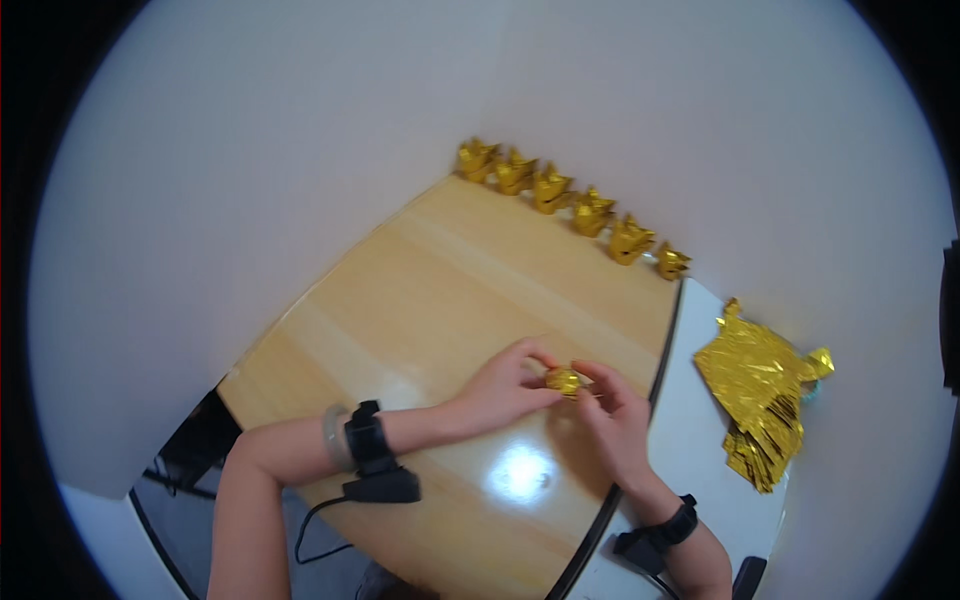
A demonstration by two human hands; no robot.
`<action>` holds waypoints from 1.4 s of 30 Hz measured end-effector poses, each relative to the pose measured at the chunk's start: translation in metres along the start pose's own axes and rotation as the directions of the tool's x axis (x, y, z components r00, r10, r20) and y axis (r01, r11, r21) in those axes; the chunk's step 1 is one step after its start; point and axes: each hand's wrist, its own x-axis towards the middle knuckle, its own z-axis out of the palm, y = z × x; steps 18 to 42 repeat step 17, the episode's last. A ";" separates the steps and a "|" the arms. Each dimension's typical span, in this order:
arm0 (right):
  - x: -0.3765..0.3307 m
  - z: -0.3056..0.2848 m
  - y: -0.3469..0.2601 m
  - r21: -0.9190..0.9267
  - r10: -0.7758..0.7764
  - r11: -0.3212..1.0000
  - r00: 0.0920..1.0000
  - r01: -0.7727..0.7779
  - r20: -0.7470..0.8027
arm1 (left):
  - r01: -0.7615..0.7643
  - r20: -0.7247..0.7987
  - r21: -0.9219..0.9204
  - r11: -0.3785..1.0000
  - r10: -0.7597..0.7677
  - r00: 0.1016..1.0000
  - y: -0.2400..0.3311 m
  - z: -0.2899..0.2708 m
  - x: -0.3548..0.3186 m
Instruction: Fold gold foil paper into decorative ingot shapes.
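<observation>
Between my two hands, above the wooden table point(420, 270), is a small crumpled piece of gold foil point(565, 381). My left hand point(505, 385) pinches it from the left with thumb and fingertips. From the other side, my right hand point(612, 405) grips its right edge, fingers bent around it. Parts of the foil are hidden behind the fingertips, and its exact shape is too small to make out. Each wrist wears a black strap with a device and cable; a pale bangle also circles my left wrist.
Several gold foil crown-like shapes point(552, 188) stand in a row along the far wall; the rightmost is smaller. On the white surface point(690, 470) at right lies a fringed gold foil fish-like piece point(755, 375). Pale walls point(250, 180) enclose the table, and light glares off its front.
</observation>
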 end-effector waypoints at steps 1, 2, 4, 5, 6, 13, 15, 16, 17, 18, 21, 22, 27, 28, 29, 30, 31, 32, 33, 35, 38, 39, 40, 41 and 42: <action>0.001 0.001 -0.004 0.028 0.044 0.999 0.999 -0.044 0.013 | 0.060 -0.045 -0.059 0.996 -0.062 0.997 -0.001 -0.003 -0.002; 0.004 0.004 0.004 0.060 -0.124 0.990 0.991 0.127 -0.046 | 0.118 -0.083 -0.118 0.986 -0.128 0.988 -0.001 -0.004 -0.003; 0.006 -0.002 0.008 0.079 -0.060 0.995 0.998 0.059 0.003 | 0.130 -0.070 -0.096 0.987 -0.137 0.988 0.002 -0.006 -0.005; 0.007 -0.005 0.010 0.102 0.018 0.994 0.996 -0.027 0.091 | 0.155 -0.090 -0.091 0.984 -0.163 0.982 -0.001 -0.007 -0.003; 0.009 -0.006 0.007 0.170 0.062 0.983 0.997 -0.070 0.056 | 0.145 -0.072 -0.075 0.987 -0.151 0.986 -0.003 -0.007 -0.003; 0.067 -0.111 0.044 0.227 0.286 0.947 0.918 -0.227 -0.274 | 0.097 -0.136 0.005 0.995 -0.096 0.986 -0.020 -0.011 0.001; 0.086 -0.138 0.050 0.391 0.289 0.910 0.887 -0.138 -0.360 | 0.104 -0.132 0.047 0.993 -0.097 0.987 -0.019 -0.012 0.000; 0.090 -0.149 0.055 0.201 0.178 0.975 0.879 -0.096 -0.443 | 0.116 -0.129 0.010 0.993 -0.114 0.985 -0.019 -0.013 0.000; 0.094 -0.156 0.059 0.004 0.054 0.998 0.866 -0.060 -0.498 | 0.130 -0.131 -0.025 0.991 -0.132 0.983 -0.019 -0.016 0.000; 0.094 -0.156 0.059 0.004 0.054 0.998 0.866 -0.060 -0.498 | 0.130 -0.131 -0.025 0.991 -0.132 0.983 -0.019 -0.016 0.000; 0.094 -0.156 0.059 0.004 0.054 0.998 0.866 -0.060 -0.498 | 0.130 -0.131 -0.025 0.991 -0.132 0.983 -0.019 -0.016 0.000; 0.094 -0.156 0.059 0.004 0.054 0.998 0.866 -0.060 -0.498 | 0.130 -0.131 -0.025 0.991 -0.132 0.983 -0.019 -0.016 0.000; 0.094 -0.156 0.059 0.004 0.054 0.998 0.866 -0.060 -0.498 | 0.130 -0.131 -0.025 0.991 -0.132 0.983 -0.019 -0.016 0.000; 0.094 -0.156 0.059 0.004 0.054 0.998 0.866 -0.060 -0.498 | 0.130 -0.131 -0.025 0.991 -0.132 0.983 -0.019 -0.016 0.000; 0.094 -0.156 0.059 0.004 0.054 0.998 0.866 -0.060 -0.498 | 0.130 -0.131 -0.025 0.991 -0.132 0.983 -0.019 -0.016 0.000; 0.094 -0.156 0.059 0.004 0.054 0.998 0.866 -0.060 -0.498 | 0.130 -0.131 -0.025 0.991 -0.132 0.983 -0.019 -0.016 0.000; 0.094 -0.156 0.059 0.004 0.054 0.998 0.866 -0.060 -0.498 | 0.130 -0.131 -0.025 0.991 -0.132 0.983 -0.019 -0.016 0.000; 0.094 -0.156 0.059 0.004 0.054 0.998 0.866 -0.060 -0.498 | 0.130 -0.131 -0.025 0.991 -0.132 0.983 -0.019 -0.016 0.000; 0.094 -0.156 0.059 0.004 0.054 0.998 0.866 -0.060 -0.498 | 0.130 -0.131 -0.025 0.991 -0.132 0.983 -0.019 -0.016 0.000; 0.094 -0.156 0.059 0.004 0.054 0.998 0.866 -0.060 -0.498 | 0.130 -0.131 -0.025 0.991 -0.132 0.983 -0.019 -0.016 0.000; 0.094 -0.156 0.059 0.004 0.054 0.998 0.866 -0.060 -0.498 | 0.130 -0.131 -0.025 0.991 -0.132 0.983 -0.019 -0.016 0.000; 0.094 -0.156 0.059 0.004 0.054 0.998 0.866 -0.060 -0.498 | 0.130 -0.131 -0.025 0.991 -0.132 0.983 -0.019 -0.016 0.000; 0.094 -0.156 0.059 0.004 0.054 0.998 0.866 -0.060 -0.498 | 0.130 -0.131 -0.025 0.991 -0.132 0.983 -0.019 -0.016 0.000; 0.094 -0.156 0.059 0.004 0.054 0.998 0.866 -0.060 -0.498 | 0.130 -0.131 -0.025 0.991 -0.132 0.983 -0.019 -0.016 0.000; 0.094 -0.156 0.059 0.004 0.054 0.998 0.866 -0.060 -0.498 | 0.130 -0.131 -0.025 0.991 -0.132 0.983 -0.019 -0.016 0.000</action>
